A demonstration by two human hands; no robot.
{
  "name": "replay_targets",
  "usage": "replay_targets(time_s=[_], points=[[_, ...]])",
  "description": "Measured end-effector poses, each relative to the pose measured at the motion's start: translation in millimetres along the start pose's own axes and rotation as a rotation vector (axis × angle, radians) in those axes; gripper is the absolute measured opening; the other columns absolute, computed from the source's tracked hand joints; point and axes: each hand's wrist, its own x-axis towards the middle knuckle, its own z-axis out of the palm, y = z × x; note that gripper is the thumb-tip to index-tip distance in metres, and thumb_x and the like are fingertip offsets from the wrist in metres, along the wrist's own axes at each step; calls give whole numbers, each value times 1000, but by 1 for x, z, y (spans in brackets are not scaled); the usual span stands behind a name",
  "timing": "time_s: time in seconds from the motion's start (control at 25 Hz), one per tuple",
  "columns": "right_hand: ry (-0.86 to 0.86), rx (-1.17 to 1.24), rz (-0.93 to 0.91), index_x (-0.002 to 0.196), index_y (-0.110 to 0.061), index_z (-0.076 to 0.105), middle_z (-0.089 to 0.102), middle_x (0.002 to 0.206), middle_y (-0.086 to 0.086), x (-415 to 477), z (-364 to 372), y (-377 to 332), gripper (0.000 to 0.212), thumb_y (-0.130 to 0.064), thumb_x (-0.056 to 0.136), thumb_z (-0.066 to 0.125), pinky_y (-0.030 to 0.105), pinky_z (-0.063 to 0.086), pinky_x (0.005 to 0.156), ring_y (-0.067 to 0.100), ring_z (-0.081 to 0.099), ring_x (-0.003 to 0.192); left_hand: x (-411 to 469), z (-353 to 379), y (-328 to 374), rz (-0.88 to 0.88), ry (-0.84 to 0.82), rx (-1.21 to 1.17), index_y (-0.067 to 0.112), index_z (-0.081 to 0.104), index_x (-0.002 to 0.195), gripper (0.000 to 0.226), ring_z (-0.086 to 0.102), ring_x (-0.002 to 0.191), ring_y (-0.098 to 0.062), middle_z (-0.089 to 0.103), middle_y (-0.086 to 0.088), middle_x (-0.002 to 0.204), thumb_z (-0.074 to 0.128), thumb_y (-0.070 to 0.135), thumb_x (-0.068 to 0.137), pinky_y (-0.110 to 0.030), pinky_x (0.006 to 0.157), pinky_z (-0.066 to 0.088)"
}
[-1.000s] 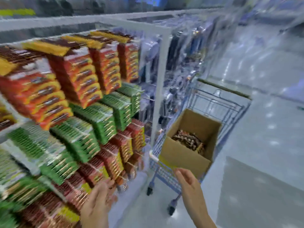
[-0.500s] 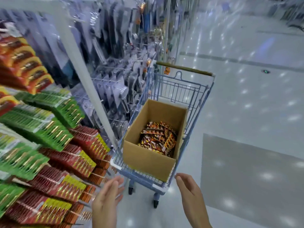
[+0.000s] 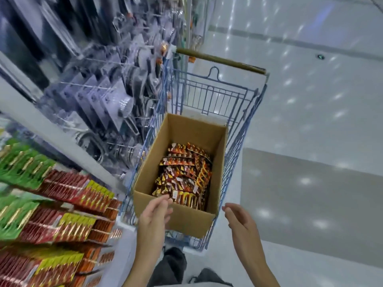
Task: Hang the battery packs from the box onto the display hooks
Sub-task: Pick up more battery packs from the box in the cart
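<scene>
An open cardboard box (image 3: 182, 221) sits in a blue wire shopping cart (image 3: 236, 141) in front of me. Red, black and yellow battery packs (image 3: 184, 175) lie piled in its bottom. My left hand (image 3: 154, 214) reaches over the box's near rim, fingers apart and empty, just short of the packs. My right hand (image 3: 241, 220) hovers open and empty to the right of the box's near corner. On the left, display hooks carry rows of red and yellow battery packs (image 3: 78, 189) and green packs (image 3: 22, 164).
A white shelf upright (image 3: 62, 139) divides the battery display from blurred hanging goods in clear packaging (image 3: 107, 96). The cart's brown handle (image 3: 219, 61) is at the far end. Glossy white floor (image 3: 310, 110) stretches right, with a grey patch (image 3: 310, 204). My legs show below.
The view has swung right and down from the display to the cart. Both hands have moved forward; the left hand now reaches over the box's near rim.
</scene>
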Motion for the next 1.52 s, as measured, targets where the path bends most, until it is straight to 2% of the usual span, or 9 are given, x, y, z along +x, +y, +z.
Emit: replay_targets(time_s=[0.12,0.24,0.4,0.56,0.68,0.8,0.88,1.04,1.52], points=[[9,6,4,104,-29,68,68,92,-31,24,8,-19,11,-28,104,57,10,48,74,-12,62,92,49,23,11,-22,-75,47,26,73,114,19,72,101,-13,76,6,110,57,22,105,-34,91,58],[7,10,36,108,-27,70,70,96,-25,46,12,-27,12,-27,103,59,17,51,84,-7,63,95,91,57,4,-147,-128,200,21,72,121,21,70,95,-16,74,5,104,61,24,103,-41,88,58],[-28,24,73,107,-26,70,70,96,-25,80,9,-36,13,-24,104,58,14,48,80,-7,63,96,154,122,-21,-332,-307,569,12,62,135,44,62,94,-13,67,5,111,70,31,96,-28,79,48],[-89,-9,98,108,-30,70,70,102,-26,111,-1,-41,14,-28,104,57,4,47,77,-10,63,100,177,161,-71,-485,-404,880,9,54,136,50,60,112,-23,61,-6,122,74,26,94,-32,91,49],[-117,-36,97,108,-31,70,71,105,-24,128,-9,-44,14,-29,103,57,1,46,78,-9,62,103,182,161,-98,-482,-314,960,6,64,116,21,68,104,-27,67,-10,111,67,14,97,-37,93,58],[-139,-41,100,108,-31,70,70,104,-28,139,-15,-46,13,-30,103,58,0,46,78,-10,62,103,196,145,-83,-423,-251,995,11,66,94,8,71,83,-21,70,-8,96,74,11,92,-40,78,64],[-158,-43,107,109,-31,69,69,103,-30,142,-15,-48,13,-31,103,58,-1,45,76,-12,61,103,213,130,-60,-381,-215,983,19,70,105,25,70,79,-15,73,-8,105,83,12,85,-32,68,61],[-197,-45,112,108,-30,69,69,102,-29,144,-9,-49,13,-29,103,57,0,45,76,-10,61,103,260,102,-29,-293,-100,813,16,59,139,83,71,108,-30,66,-7,131,98,26,66,-48,91,61],[-181,-68,160,109,-33,69,66,102,-34,148,-7,-42,13,-32,103,58,-2,46,71,-15,58,103,279,84,-60,-458,-59,338,8,61,138,82,62,123,-22,68,-2,129,98,17,65,-31,97,51]])
